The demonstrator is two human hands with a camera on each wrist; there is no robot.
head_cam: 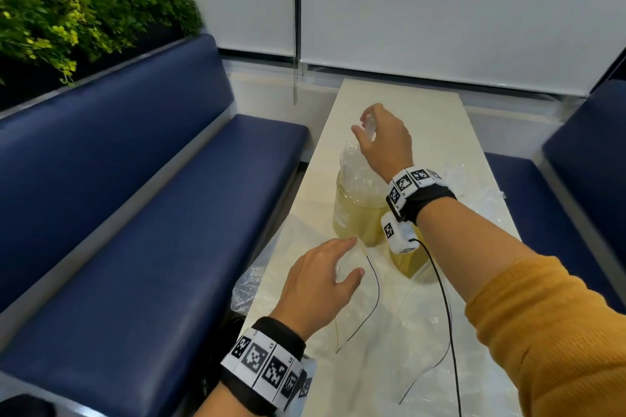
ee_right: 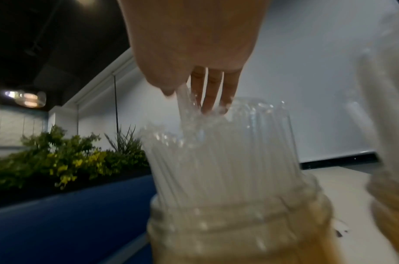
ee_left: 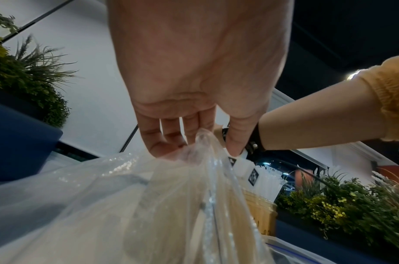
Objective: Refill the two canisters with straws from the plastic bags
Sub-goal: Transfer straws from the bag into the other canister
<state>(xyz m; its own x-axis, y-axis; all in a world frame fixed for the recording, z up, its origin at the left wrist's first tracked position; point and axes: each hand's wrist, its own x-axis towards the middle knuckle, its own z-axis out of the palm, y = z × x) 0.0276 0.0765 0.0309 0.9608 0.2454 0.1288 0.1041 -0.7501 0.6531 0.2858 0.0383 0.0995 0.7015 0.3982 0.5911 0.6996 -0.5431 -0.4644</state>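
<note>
A long pale surface (head_cam: pixel 399 105) is running between two blue benches (head_cam: pixel 142 200), and it is carrying both amber canisters. The far canister (head_cam: pixel 359 213) is standing packed with clear straws (ee_right: pixel 219 160) that are rising well above its mouth. The near canister (head_cam: pixel 411 262), just beside it and partly hidden by the right wrist, also seems to be holding straws, so the refill is looking close to done. A clear plastic bag (ee_left: pixel 126 205) is lying slack on the near end of the surface. The right hand (head_cam: pixel 384 139) is hovering over the far canister, its fingers (ee_right: pixel 213 89) pinching a few straws at their tops. The left hand (head_cam: pixel 318 284) is pinching the bag's upper edge, which probably still has to be cleared away.
</note>
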